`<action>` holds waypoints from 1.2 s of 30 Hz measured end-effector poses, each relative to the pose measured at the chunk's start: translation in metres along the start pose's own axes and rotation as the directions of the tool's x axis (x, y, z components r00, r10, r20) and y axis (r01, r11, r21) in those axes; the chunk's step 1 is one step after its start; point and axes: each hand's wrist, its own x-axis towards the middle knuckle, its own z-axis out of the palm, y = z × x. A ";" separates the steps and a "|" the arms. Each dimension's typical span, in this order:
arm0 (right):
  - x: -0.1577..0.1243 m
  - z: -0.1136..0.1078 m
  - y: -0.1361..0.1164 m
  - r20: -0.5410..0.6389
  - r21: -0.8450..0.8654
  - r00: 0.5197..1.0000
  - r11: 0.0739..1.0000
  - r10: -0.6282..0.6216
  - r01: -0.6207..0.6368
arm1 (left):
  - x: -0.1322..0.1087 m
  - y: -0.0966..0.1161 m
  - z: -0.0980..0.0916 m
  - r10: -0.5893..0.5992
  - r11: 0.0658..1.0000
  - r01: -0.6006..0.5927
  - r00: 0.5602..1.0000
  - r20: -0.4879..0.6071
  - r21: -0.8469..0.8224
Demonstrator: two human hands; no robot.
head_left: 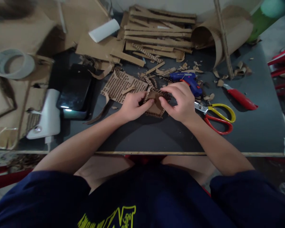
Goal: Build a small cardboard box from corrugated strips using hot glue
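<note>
A small brown cardboard piece (156, 107) with a corrugated edge lies on the dark table (156, 136) between my two hands. My left hand (132, 106) grips its left side, fingers curled and thumb pressed on top. My right hand (179, 100) pinches a corrugated strip along its upper right edge, fingers closed. A slatted cardboard panel (123, 86) lies just behind my left hand.
A blue glue gun (187, 78) sits behind my right hand. Yellow-and-red scissors (216, 117) and a red-handled cutter (239, 98) lie to the right. A phone (74, 91), a white device (48, 117) and a tape roll (13, 63) are at left. Cardboard strips (156, 31) pile at the back.
</note>
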 end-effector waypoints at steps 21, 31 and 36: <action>0.001 0.004 0.005 -0.183 0.100 0.965 0.973 -0.187 0.207 | 0.003 -0.004 -0.002 0.088 0.993 -0.079 0.991 0.100 -0.084; 0.002 0.001 -0.004 0.275 0.584 0.946 0.751 0.173 -0.308 | 0.001 -0.003 0.002 0.261 0.965 -0.263 0.962 0.078 0.008; 0.003 0.000 -0.003 0.315 0.588 0.930 0.730 0.190 -0.348 | 0.000 -0.002 0.001 0.329 0.943 -0.331 0.942 0.070 0.022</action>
